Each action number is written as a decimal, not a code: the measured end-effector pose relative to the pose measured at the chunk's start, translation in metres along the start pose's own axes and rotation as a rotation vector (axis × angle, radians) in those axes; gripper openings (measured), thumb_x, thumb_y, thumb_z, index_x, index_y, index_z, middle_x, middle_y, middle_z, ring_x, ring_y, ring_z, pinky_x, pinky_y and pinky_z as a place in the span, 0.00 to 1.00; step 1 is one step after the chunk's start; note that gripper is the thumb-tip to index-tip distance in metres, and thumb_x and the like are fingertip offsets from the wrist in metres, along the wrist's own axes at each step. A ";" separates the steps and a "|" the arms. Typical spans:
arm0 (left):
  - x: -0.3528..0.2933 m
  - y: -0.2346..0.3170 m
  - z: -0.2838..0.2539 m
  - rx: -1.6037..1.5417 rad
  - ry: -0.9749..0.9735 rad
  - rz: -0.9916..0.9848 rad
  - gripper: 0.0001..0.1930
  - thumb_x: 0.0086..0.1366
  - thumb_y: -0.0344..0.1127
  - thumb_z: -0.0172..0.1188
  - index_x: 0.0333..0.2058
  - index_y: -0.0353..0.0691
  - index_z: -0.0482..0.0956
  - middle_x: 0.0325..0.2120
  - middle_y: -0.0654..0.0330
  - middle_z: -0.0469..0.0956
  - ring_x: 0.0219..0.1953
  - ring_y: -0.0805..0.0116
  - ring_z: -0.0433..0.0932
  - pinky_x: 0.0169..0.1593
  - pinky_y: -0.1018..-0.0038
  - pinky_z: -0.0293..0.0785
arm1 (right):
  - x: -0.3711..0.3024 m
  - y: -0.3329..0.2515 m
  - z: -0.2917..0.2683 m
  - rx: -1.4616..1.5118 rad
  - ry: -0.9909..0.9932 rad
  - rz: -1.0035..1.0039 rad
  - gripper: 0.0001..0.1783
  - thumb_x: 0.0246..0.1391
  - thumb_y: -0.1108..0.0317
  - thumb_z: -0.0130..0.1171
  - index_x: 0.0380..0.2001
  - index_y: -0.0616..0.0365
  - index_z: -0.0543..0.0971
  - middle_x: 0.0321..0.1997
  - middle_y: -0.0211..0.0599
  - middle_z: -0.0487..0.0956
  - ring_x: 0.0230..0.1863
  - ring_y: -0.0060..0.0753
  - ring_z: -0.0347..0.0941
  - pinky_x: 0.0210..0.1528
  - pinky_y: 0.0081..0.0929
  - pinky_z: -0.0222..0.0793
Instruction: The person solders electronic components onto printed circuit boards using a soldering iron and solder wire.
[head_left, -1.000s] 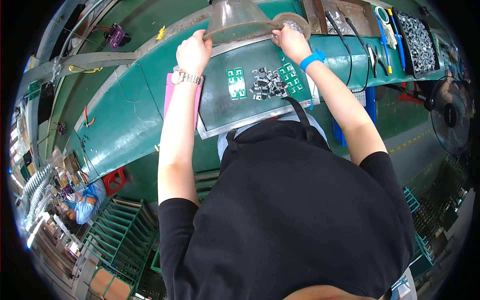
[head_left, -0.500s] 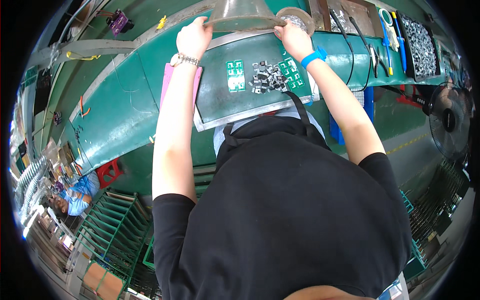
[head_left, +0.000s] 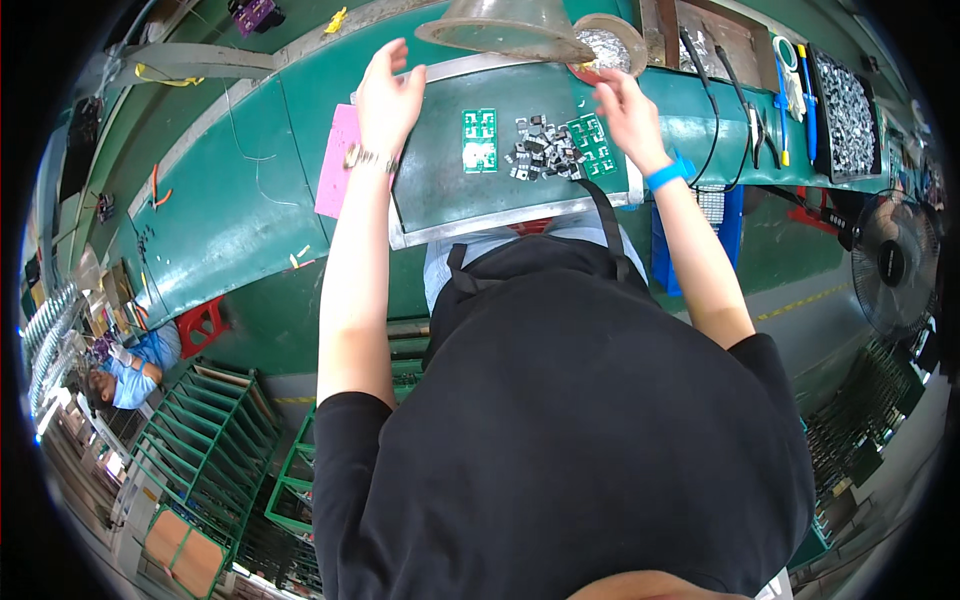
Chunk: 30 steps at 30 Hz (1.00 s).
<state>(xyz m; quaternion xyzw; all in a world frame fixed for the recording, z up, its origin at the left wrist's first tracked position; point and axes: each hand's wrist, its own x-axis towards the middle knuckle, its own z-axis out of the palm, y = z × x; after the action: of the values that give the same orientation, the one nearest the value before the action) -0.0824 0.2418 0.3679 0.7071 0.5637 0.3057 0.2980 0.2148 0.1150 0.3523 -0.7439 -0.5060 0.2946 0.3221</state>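
My left hand (head_left: 390,95) is raised over the left side of a dark work mat (head_left: 440,190), fingers apart and holding nothing. My right hand (head_left: 628,112) is above the mat's right edge, empty, its fingers loosely bent and apart. Between and beyond them hangs a smoky, see-through funnel-shaped hood (head_left: 505,38), which neither hand touches. On the mat lie a green circuit board (head_left: 480,142), a heap of small black components with metal tabs (head_left: 543,150), and a second green board (head_left: 592,146) at the heap's right, near my right hand.
A pink sheet (head_left: 338,165) lies left of the mat. Behind my right hand stands a round dish (head_left: 612,45) of silvery bits. Farther right are corded black-handled tools (head_left: 727,65), pliers (head_left: 765,140) and a black tray of small parts (head_left: 847,115). A fan (head_left: 893,250) stands at the right.
Both hands have let go of the hood's rim. The right hand has moved toward me and to the right; the left has opened beside the hood.
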 end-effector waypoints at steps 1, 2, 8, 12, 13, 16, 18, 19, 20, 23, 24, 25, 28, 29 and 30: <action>-0.016 -0.001 -0.008 -0.094 0.010 -0.044 0.22 0.60 0.32 0.61 0.53 0.37 0.71 0.45 0.54 0.80 0.48 0.64 0.79 0.48 0.71 0.77 | -0.010 -0.005 -0.007 -0.003 -0.029 0.053 0.15 0.65 0.61 0.49 0.49 0.54 0.76 0.31 0.30 0.81 0.28 0.22 0.76 0.34 0.23 0.72; -0.032 0.000 -0.013 -0.106 -0.004 -0.107 0.21 0.60 0.30 0.60 0.53 0.37 0.71 0.44 0.54 0.80 0.48 0.64 0.79 0.48 0.71 0.76 | -0.022 0.003 -0.013 -0.025 -0.048 0.072 0.15 0.65 0.59 0.48 0.46 0.54 0.78 0.29 0.32 0.81 0.27 0.26 0.77 0.34 0.25 0.72; -0.131 -0.037 -0.010 -0.186 0.055 -0.306 0.19 0.62 0.25 0.58 0.53 0.37 0.71 0.42 0.55 0.80 0.43 0.67 0.79 0.47 0.72 0.76 | -0.083 0.064 -0.002 0.086 -0.055 0.201 0.18 0.67 0.59 0.46 0.37 0.59 0.82 0.24 0.31 0.78 0.23 0.22 0.73 0.31 0.22 0.70; -0.159 -0.061 0.005 -0.252 0.164 -0.396 0.20 0.64 0.23 0.56 0.55 0.35 0.69 0.43 0.55 0.79 0.41 0.72 0.78 0.46 0.75 0.75 | -0.091 0.088 0.015 0.109 0.089 0.145 0.18 0.67 0.64 0.45 0.34 0.62 0.81 0.22 0.29 0.75 0.22 0.19 0.70 0.28 0.21 0.68; -0.164 -0.069 0.010 -0.267 0.214 -0.355 0.19 0.64 0.25 0.57 0.54 0.36 0.70 0.42 0.55 0.79 0.40 0.72 0.77 0.46 0.74 0.75 | -0.092 0.091 0.017 0.079 0.121 0.117 0.17 0.67 0.64 0.44 0.34 0.62 0.81 0.22 0.29 0.75 0.21 0.19 0.69 0.27 0.20 0.67; -0.178 -0.087 0.023 -0.289 0.337 -0.362 0.19 0.65 0.22 0.55 0.55 0.35 0.67 0.42 0.53 0.78 0.41 0.71 0.77 0.46 0.76 0.77 | -0.093 0.102 0.021 0.041 0.173 -0.066 0.14 0.65 0.71 0.43 0.35 0.62 0.79 0.23 0.29 0.76 0.19 0.18 0.70 0.25 0.19 0.66; -0.186 -0.096 0.034 -0.299 0.345 -0.259 0.18 0.65 0.22 0.55 0.54 0.35 0.68 0.42 0.54 0.78 0.38 0.73 0.77 0.42 0.79 0.76 | -0.099 0.108 0.022 0.231 0.207 -0.090 0.14 0.68 0.70 0.40 0.43 0.65 0.74 0.28 0.34 0.76 0.21 0.17 0.69 0.25 0.16 0.63; -0.190 -0.096 0.036 -0.226 0.326 -0.235 0.17 0.65 0.22 0.55 0.53 0.35 0.70 0.41 0.55 0.78 0.36 0.73 0.77 0.40 0.79 0.75 | -0.102 0.111 0.023 0.251 0.227 -0.129 0.13 0.67 0.70 0.40 0.45 0.64 0.73 0.30 0.35 0.76 0.22 0.17 0.70 0.24 0.16 0.62; -0.192 -0.098 0.040 -0.148 0.321 -0.132 0.16 0.66 0.22 0.55 0.52 0.34 0.71 0.40 0.55 0.79 0.35 0.74 0.77 0.38 0.79 0.74 | -0.103 0.116 0.025 0.271 0.252 -0.173 0.13 0.67 0.70 0.40 0.46 0.64 0.72 0.32 0.36 0.76 0.22 0.17 0.70 0.24 0.15 0.61; -0.199 -0.108 0.040 -0.175 0.431 0.045 0.15 0.66 0.21 0.53 0.51 0.31 0.71 0.39 0.55 0.79 0.34 0.73 0.77 0.36 0.80 0.74 | -0.108 0.118 0.030 0.396 0.304 -0.207 0.10 0.65 0.73 0.43 0.45 0.64 0.73 0.31 0.35 0.77 0.23 0.18 0.71 0.30 0.18 0.67; -0.200 -0.110 0.039 -0.172 0.465 0.060 0.14 0.66 0.21 0.52 0.51 0.31 0.71 0.39 0.55 0.79 0.33 0.73 0.77 0.35 0.81 0.73 | -0.110 0.119 0.032 0.394 0.334 -0.242 0.10 0.66 0.73 0.43 0.45 0.64 0.73 0.31 0.35 0.77 0.23 0.18 0.71 0.28 0.17 0.66; -0.199 -0.110 0.040 -0.258 0.516 0.050 0.14 0.66 0.21 0.52 0.50 0.31 0.71 0.38 0.55 0.79 0.33 0.75 0.76 0.34 0.82 0.72 | -0.110 0.123 0.033 0.393 0.361 -0.266 0.10 0.66 0.73 0.43 0.45 0.64 0.73 0.31 0.35 0.77 0.23 0.18 0.71 0.28 0.17 0.66; -0.197 -0.111 0.039 -0.400 0.590 0.097 0.13 0.66 0.22 0.52 0.50 0.32 0.71 0.37 0.57 0.78 0.31 0.78 0.74 0.30 0.84 0.69 | -0.110 0.126 0.031 0.475 0.431 -0.271 0.11 0.67 0.70 0.43 0.44 0.63 0.73 0.31 0.34 0.77 0.23 0.16 0.70 0.24 0.14 0.62; -0.196 -0.108 0.039 -0.417 0.612 0.094 0.13 0.66 0.22 0.52 0.50 0.32 0.71 0.37 0.57 0.78 0.31 0.78 0.74 0.30 0.84 0.69 | -0.108 0.126 0.031 0.518 0.444 -0.270 0.12 0.67 0.68 0.43 0.45 0.63 0.73 0.30 0.33 0.77 0.23 0.15 0.70 0.23 0.13 0.60; -0.196 -0.104 0.039 -0.431 0.632 0.089 0.13 0.66 0.22 0.52 0.50 0.32 0.71 0.37 0.57 0.78 0.32 0.78 0.73 0.30 0.85 0.69 | -0.106 0.127 0.030 0.562 0.454 -0.267 0.13 0.68 0.67 0.42 0.45 0.63 0.73 0.30 0.33 0.77 0.23 0.15 0.70 0.21 0.13 0.58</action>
<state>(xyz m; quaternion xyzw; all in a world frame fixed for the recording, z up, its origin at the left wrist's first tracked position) -0.1512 0.0658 0.2445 0.5230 0.5194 0.6326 0.2379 0.2297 -0.0150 0.2472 -0.6003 -0.4138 0.2051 0.6530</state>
